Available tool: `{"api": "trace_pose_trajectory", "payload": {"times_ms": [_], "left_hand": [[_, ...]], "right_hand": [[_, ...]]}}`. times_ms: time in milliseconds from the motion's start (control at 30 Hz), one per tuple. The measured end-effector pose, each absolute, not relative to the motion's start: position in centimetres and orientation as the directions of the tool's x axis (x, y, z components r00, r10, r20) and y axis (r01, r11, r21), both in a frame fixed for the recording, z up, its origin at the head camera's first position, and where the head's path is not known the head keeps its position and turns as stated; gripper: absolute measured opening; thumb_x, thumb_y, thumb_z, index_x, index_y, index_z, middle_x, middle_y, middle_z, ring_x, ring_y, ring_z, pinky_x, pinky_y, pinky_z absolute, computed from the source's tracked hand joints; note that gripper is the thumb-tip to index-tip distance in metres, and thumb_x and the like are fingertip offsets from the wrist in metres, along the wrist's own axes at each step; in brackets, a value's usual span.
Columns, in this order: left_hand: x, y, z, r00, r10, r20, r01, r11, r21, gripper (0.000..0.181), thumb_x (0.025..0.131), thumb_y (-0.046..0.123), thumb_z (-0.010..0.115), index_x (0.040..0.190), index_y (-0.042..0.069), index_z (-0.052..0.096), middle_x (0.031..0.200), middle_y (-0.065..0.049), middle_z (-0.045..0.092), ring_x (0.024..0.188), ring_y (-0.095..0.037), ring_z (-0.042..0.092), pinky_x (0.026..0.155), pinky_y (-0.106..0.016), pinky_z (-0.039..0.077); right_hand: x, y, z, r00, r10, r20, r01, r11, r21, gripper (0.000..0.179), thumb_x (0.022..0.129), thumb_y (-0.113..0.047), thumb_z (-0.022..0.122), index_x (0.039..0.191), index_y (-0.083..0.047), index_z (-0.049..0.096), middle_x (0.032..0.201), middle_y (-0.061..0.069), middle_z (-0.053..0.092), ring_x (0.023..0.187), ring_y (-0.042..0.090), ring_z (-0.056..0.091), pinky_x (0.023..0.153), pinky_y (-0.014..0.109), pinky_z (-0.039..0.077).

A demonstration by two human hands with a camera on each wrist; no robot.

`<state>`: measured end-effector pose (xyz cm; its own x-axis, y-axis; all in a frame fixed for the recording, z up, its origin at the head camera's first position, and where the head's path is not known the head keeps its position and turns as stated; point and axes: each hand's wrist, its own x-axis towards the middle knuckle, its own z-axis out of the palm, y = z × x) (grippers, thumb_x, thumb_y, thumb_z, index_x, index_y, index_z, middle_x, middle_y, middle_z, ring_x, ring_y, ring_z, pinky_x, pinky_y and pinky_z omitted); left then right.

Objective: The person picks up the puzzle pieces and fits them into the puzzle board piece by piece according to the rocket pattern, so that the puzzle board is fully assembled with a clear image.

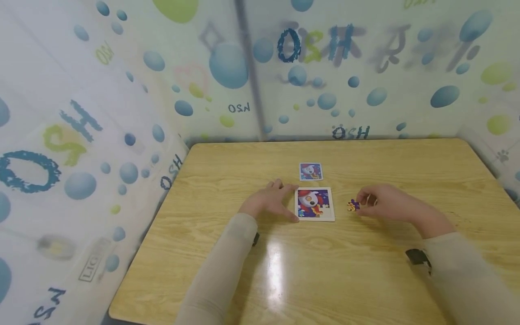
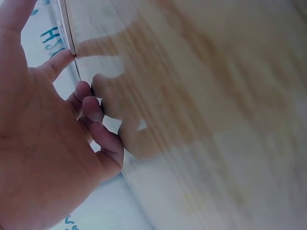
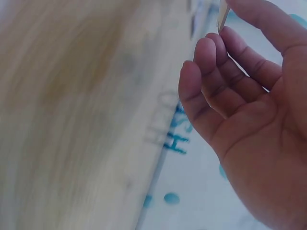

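A jigsaw puzzle [image 1: 313, 197] in a white frame lies flat on the table; a pale gap shows at its lower right. My left hand [image 1: 274, 201] spreads thumb and index finger along the puzzle's left side, touching the frame. Its other fingers bend toward the tabletop in the left wrist view. To the right of the puzzle, my right hand [image 1: 379, 203] pinches a purple and yellow puzzle piece [image 1: 352, 206] between thumb and index finger. That piece appears edge-on in the right wrist view, its picture side not visible there.
A small picture card [image 1: 310, 171] with a similar picture lies just beyond the puzzle. The wooden table [image 1: 227, 167] reaches back to a wall [image 1: 264, 99] printed with bubbles and letters. Another wall [image 1: 81, 135] stands along the left.
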<state>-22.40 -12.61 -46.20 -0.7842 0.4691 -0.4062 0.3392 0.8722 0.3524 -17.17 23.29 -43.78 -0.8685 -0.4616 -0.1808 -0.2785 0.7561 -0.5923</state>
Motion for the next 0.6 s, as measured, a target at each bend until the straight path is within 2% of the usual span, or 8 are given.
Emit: {"api": "trace_pose_trajectory", "payload": {"times_ms": [300,600], "left_hand": [[-22.2,-12.7,-45.9,-0.790,0.456,-0.411,0.316,0.876,0.364,0.111,0.075,0.073,0.085,0.166,0.051,0.025,0.159,-0.008,0.037,0.145,-0.031,0.040,0.115,-0.063,0.047],[-22.3,-12.6,-45.9,-0.784,0.469,-0.407,0.333,0.871,0.362,0.112,0.075,0.073,0.085,0.166,0.050,0.025,0.159,-0.009,0.037,0.145,-0.032,0.040,0.115,-0.062,0.047]], "right_hand": [[-18.3,18.8,-43.6,-0.855,-0.485,-0.184,-0.278,0.729,-0.626,0.023,0.094,-0.026,0.082,0.106,-0.011,0.069,0.098,0.003,0.068,0.089,0.018,0.061,0.070,0.030,0.052],[-18.4,16.9,-44.4,-0.855,-0.483,-0.188,-0.264,0.719,-0.643,0.021,0.093,-0.022,0.082,0.102,-0.008,0.069,0.095,0.005,0.067,0.083,0.018,0.057,0.071,0.031,0.051]]}}
